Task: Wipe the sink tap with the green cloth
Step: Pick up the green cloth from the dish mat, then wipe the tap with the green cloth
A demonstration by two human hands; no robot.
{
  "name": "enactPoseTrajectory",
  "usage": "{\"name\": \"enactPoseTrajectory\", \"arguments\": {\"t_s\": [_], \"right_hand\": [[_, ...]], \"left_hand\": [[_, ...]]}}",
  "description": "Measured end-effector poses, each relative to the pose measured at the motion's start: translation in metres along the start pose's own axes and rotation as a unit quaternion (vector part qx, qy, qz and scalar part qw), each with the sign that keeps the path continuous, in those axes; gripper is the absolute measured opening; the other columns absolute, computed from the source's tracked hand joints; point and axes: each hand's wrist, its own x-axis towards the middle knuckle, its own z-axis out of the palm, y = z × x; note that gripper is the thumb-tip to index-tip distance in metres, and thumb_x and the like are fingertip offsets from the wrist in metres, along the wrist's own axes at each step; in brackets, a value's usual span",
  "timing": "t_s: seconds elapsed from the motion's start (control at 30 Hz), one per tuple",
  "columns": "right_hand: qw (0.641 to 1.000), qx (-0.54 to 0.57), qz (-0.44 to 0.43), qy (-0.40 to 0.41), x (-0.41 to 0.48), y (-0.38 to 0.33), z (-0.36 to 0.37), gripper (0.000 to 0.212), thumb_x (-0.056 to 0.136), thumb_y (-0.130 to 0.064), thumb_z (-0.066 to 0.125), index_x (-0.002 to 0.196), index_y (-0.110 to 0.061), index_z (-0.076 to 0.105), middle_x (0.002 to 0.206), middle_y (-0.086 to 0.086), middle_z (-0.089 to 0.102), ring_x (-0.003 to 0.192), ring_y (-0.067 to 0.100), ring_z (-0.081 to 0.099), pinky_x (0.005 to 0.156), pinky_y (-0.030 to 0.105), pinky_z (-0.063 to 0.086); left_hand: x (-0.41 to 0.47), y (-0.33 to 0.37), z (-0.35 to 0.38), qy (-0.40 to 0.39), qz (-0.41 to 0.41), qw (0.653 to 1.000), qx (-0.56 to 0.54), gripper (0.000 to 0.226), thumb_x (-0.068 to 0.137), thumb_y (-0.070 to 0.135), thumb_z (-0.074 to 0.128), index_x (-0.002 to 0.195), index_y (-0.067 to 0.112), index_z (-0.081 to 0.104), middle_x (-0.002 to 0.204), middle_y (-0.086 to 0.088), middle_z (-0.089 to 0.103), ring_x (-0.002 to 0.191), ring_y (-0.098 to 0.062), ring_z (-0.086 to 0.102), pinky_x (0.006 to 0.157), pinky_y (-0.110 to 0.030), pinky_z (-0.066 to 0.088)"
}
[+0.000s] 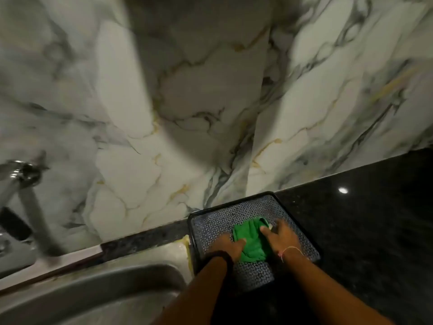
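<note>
Now we press both hands on green cloth [250, 242] lower right: left hand [226, 246] and right hand [282, 238] fingers spread, gripping its edges on patterned tray [210, 221]; black counter [363, 219], tap [25, 184] blurred far left.

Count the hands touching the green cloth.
2. The left hand presses the cloth at its left edge; the right hand holds its right edge. Both are over the tray beside the sink.

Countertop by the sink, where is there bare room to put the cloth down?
The black countertop right of the patterned tray is bare up to the marble wall. The tray is crowded: both hands, left hand and right hand, press the green cloth there.
</note>
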Motion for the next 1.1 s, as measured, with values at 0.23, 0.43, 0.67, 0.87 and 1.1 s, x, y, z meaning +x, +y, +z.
{"name": "enactPoseTrajectory", "arguments": {"t_s": [0.23, 0.43, 0.67, 0.87, 1.1], "right_hand": [[0.996, 0.057, 0.06, -0.023, 0.032, 0.016, 0.03, 0.052, 0.076, -0.021, 0.081, 0.122, -0.006, 0.061, 0.118, 0.021, 0.07, 0.109, 0.036, 0.065, 0.097, 0.042, 0.052], [0.946, 0.291, 0.113, -0.082, 0.023, 0.016, 0.018, 0.031, 0.079, 0.002, 0.074, 0.107, 0.005, 0.064, 0.1, 0.022, 0.074, 0.073, 0.027, 0.073, 0.057, 0.03, 0.061], [0.866, 0.412, 0.071, -0.273, -0.068, -0.056, -0.011, 0.056, 0.062, -0.03, 0.085, 0.112, -0.006, 0.075, 0.116, 0.022, 0.074, 0.108, 0.04, 0.07, 0.101, 0.053, 0.052], [0.836, 0.438, 0.017, -0.331, -0.186, -0.159, -0.011, 0.036, 0.076, -0.024, 0.076, 0.108, -0.007, 0.077, 0.111, 0.021, 0.076, 0.1, 0.038, 0.074, 0.076, 0.043, 0.062], [0.829, 0.497, 0.017, -0.254, -0.293, -0.272, 0.041, 0.037, 0.081, -0.017, 0.072, 0.115, -0.001, 0.07, 0.112, 0.026, 0.073, 0.104, 0.044, 0.07, 0.098, 0.06, 0.052]], "left_hand": [[0.037, 0.005, 0.025, 0.02, -0.009, 1.0, 0.007, 0.054, 0.085, 0.043, 0.074, 0.129, 0.012, 0.067, 0.13, -0.014, 0.069, 0.12, -0.031, 0.065, 0.104, -0.041, 0.054], [0.027, 0.005, 0.015, 0.038, -0.006, 0.993, -0.114, 0.032, 0.08, 0.02, 0.078, 0.111, 0.012, 0.077, 0.111, -0.011, 0.079, 0.103, -0.026, 0.073, 0.093, -0.035, 0.059], [-0.052, 0.005, -0.072, -0.05, 0.068, 0.951, -0.298, 0.031, 0.087, -0.012, 0.067, 0.118, -0.005, 0.069, 0.116, -0.024, 0.073, 0.077, -0.017, 0.073, 0.071, -0.026, 0.064], [-0.161, -0.018, -0.186, 0.007, 0.108, 0.934, -0.34, 0.017, 0.084, -0.01, 0.072, 0.096, 0.002, 0.072, 0.092, -0.012, 0.077, 0.065, -0.013, 0.072, 0.065, -0.026, 0.062], [-0.251, -0.051, -0.36, 0.284, 0.219, 0.933, -0.02, 0.042, 0.086, 0.026, 0.071, 0.128, 0.023, 0.066, 0.119, -0.001, 0.068, 0.115, -0.022, 0.064, 0.104, -0.036, 0.053]]}}
